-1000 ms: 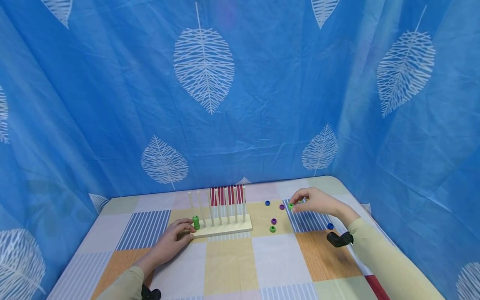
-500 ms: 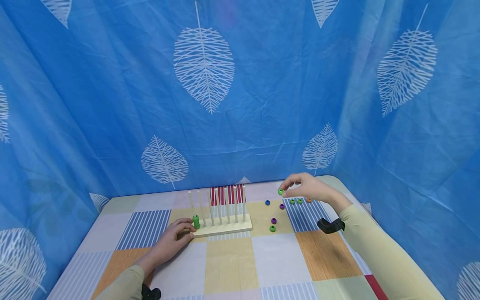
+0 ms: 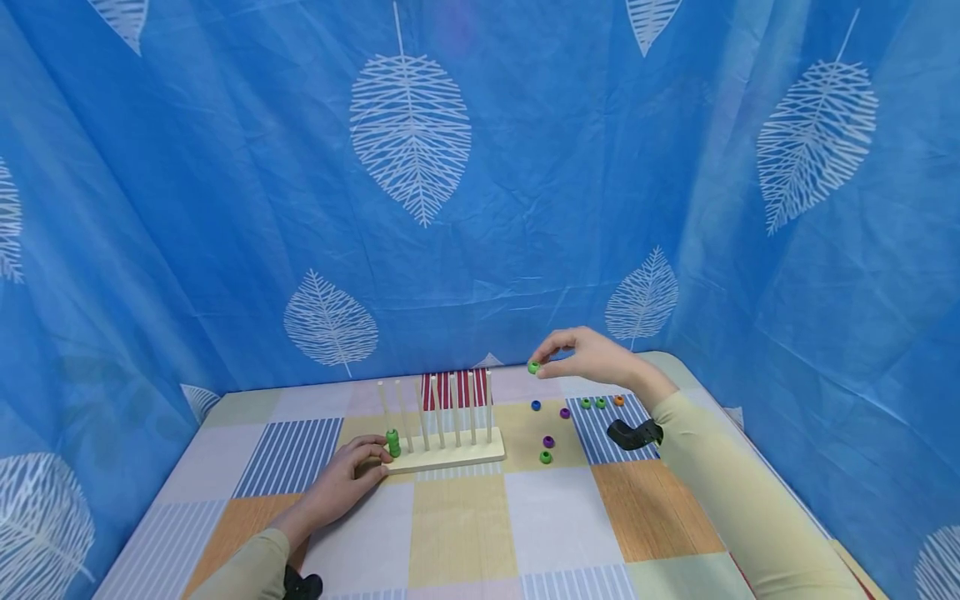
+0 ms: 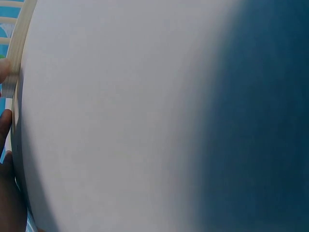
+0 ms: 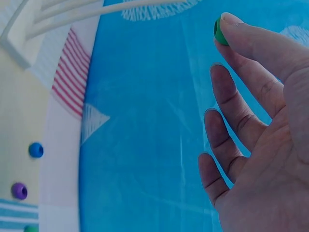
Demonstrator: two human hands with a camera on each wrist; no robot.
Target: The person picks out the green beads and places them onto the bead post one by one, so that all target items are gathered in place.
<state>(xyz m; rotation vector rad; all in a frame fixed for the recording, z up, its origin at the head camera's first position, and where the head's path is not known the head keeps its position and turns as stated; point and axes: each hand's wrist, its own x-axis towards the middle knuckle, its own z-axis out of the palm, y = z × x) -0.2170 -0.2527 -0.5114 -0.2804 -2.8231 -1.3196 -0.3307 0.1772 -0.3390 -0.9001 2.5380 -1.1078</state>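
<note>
In the head view my right hand (image 3: 588, 360) is raised above the far right of the table. Its thumb and index finger pinch a green bead (image 5: 220, 32), hole showing, while the other fingers fan out loosely. At the left end of a pale wooden peg rack (image 3: 465, 454), my left hand (image 3: 351, 477) grips the base between thumb and fingers. Several upright pegs stand in a row on the rack. Green beads (image 3: 393, 443) are stacked on the leftmost peg, right by the left fingertips. Only part of the left hand shows at the left wrist view's edge.
Loose beads lie right of the rack: a blue bead (image 3: 536, 406), purple beads (image 3: 549, 442), a green bead (image 3: 546, 457) and, farther right, more green ones and an orange bead (image 3: 618, 401). A blue leaf-print curtain (image 3: 525, 208) encloses the patchwork-covered table (image 3: 457, 533).
My right hand has lifted the green bead off the striped patch and carried it up and left, uncovering green and orange beads. The left hand and rack have stayed in place.
</note>
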